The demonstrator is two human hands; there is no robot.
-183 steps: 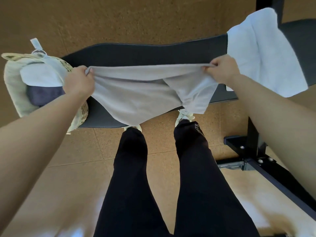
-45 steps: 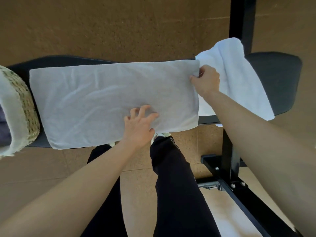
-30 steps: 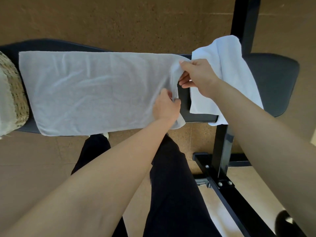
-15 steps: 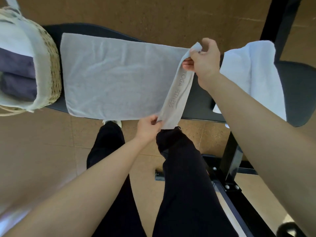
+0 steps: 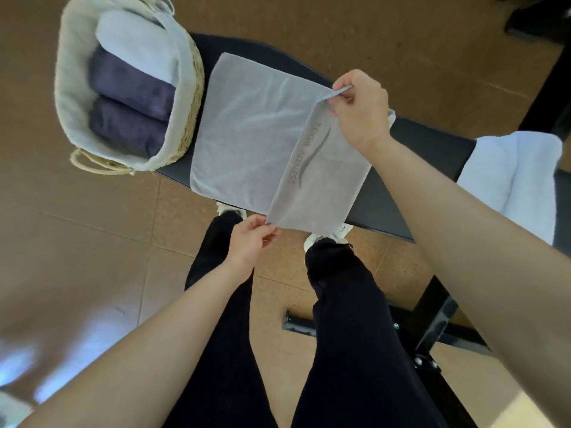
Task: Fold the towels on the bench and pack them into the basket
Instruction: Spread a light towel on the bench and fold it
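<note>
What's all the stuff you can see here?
grey printed cloth towel: one, grey, on the bench, right end lifted.
white fluffy towel: one, white, bench's right end.
woven straw basket with cream lining: one, tan, bench's left end.
dark purple folded towels: two, purple, inside basket.
pale folded towel: one, whitish, inside basket.
black padded bench: one, black, middle.
black metal frame: one, black, lower right.
white shoes: two, white, under bench edge.
left hand: one, pinching grey towel's near corner.
right hand: one, pinching its far corner.
</note>
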